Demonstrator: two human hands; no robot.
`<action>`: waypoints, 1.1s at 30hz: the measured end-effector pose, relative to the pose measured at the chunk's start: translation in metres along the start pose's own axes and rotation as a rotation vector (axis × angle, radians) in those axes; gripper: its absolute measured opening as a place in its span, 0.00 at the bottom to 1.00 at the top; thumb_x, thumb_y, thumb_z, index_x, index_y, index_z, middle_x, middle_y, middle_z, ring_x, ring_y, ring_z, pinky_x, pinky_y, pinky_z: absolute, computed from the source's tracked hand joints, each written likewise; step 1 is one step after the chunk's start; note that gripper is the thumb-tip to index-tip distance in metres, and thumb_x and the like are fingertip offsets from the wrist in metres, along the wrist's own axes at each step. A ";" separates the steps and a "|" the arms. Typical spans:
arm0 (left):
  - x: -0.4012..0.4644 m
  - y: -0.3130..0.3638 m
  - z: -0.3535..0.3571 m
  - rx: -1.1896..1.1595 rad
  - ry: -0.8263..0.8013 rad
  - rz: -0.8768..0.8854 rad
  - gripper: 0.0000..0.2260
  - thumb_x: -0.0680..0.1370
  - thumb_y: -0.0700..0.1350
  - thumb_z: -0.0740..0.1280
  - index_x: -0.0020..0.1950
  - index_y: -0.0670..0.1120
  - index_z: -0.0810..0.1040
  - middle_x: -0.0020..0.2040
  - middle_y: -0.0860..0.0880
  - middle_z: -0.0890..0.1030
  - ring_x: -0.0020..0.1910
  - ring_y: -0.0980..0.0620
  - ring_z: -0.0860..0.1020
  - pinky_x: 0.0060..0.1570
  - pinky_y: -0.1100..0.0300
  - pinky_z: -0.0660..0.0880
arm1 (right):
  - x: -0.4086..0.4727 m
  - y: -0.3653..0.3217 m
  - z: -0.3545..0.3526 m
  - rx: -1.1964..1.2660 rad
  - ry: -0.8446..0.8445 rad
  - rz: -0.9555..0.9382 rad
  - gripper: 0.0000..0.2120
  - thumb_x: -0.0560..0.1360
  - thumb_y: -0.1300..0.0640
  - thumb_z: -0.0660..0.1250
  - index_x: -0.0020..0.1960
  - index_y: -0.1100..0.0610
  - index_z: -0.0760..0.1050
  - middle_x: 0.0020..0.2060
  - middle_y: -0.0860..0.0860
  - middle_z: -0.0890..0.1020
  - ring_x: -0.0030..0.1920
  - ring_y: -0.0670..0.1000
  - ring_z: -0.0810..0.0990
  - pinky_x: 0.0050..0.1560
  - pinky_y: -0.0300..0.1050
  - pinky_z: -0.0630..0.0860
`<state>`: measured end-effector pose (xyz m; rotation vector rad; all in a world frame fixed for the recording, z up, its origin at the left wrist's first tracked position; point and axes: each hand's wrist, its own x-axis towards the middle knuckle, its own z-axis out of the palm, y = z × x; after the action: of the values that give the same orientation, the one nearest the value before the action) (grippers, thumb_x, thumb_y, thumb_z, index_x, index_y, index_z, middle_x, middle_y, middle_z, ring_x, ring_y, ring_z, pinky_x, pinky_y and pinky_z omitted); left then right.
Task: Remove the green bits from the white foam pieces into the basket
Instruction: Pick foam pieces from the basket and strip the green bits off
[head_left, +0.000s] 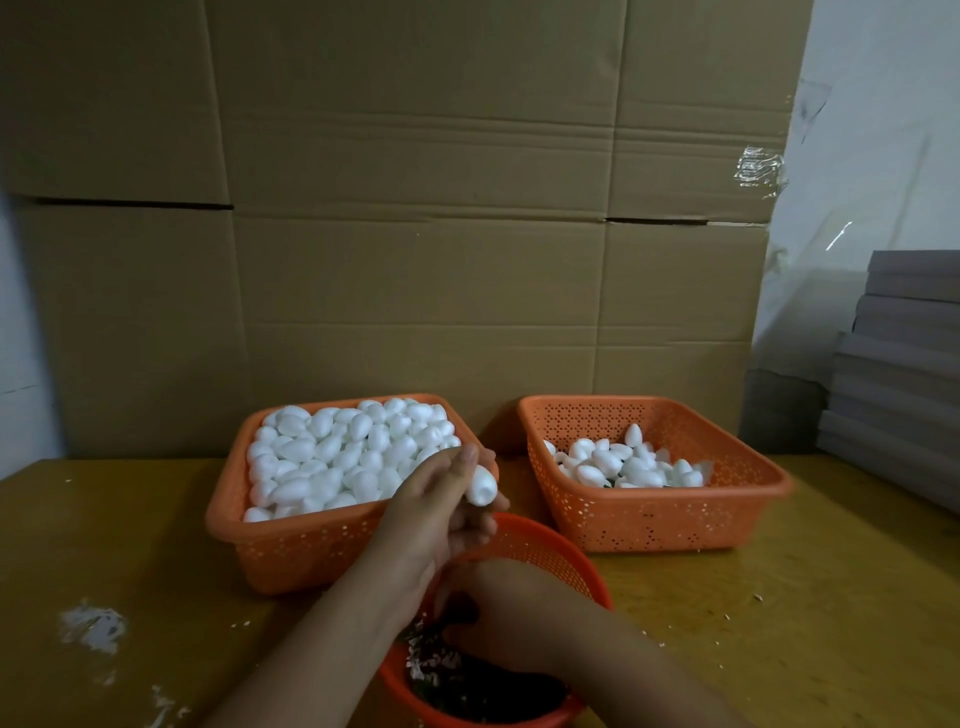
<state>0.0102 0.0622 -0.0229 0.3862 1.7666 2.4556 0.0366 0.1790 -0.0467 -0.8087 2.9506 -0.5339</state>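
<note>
I see the white foam egg (482, 486) pinched in my left hand (441, 512), just above the far rim of the round orange basket (566, 564) holding dark green bits (483, 680). My right hand (511, 616) is down inside that basket; whether its grip is clenched or released I cannot tell. Behind the basket, on the bench (779, 623), a full square basket (291, 551) sits left and a part-filled one (654, 519) right.

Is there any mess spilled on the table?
Yes. White crumbs lie spilled on the table at the left, outside every basket, with more specks scattered at the right.
</note>
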 end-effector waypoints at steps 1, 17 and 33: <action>0.001 0.000 0.000 -0.007 0.012 -0.013 0.20 0.66 0.61 0.69 0.47 0.46 0.81 0.35 0.44 0.81 0.28 0.53 0.77 0.28 0.63 0.74 | 0.000 0.000 0.000 -0.001 0.000 0.003 0.12 0.77 0.54 0.65 0.60 0.51 0.78 0.58 0.51 0.80 0.58 0.52 0.78 0.60 0.50 0.75; 0.000 0.001 -0.005 -0.291 -0.206 -0.088 0.13 0.72 0.39 0.69 0.55 0.39 0.74 0.56 0.41 0.84 0.54 0.42 0.83 0.41 0.61 0.81 | 0.002 0.001 0.003 -0.012 0.018 -0.003 0.11 0.78 0.55 0.64 0.59 0.52 0.77 0.56 0.52 0.81 0.54 0.52 0.78 0.54 0.46 0.75; 0.006 -0.007 -0.005 -0.175 -0.124 -0.016 0.12 0.74 0.25 0.66 0.48 0.41 0.81 0.56 0.41 0.84 0.57 0.45 0.82 0.47 0.59 0.81 | 0.003 0.000 0.004 -0.058 0.017 0.021 0.12 0.78 0.54 0.63 0.60 0.55 0.76 0.55 0.55 0.80 0.54 0.55 0.79 0.56 0.53 0.76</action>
<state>0.0027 0.0610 -0.0307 0.4935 1.4892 2.4907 0.0345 0.1757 -0.0503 -0.7809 2.9994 -0.4582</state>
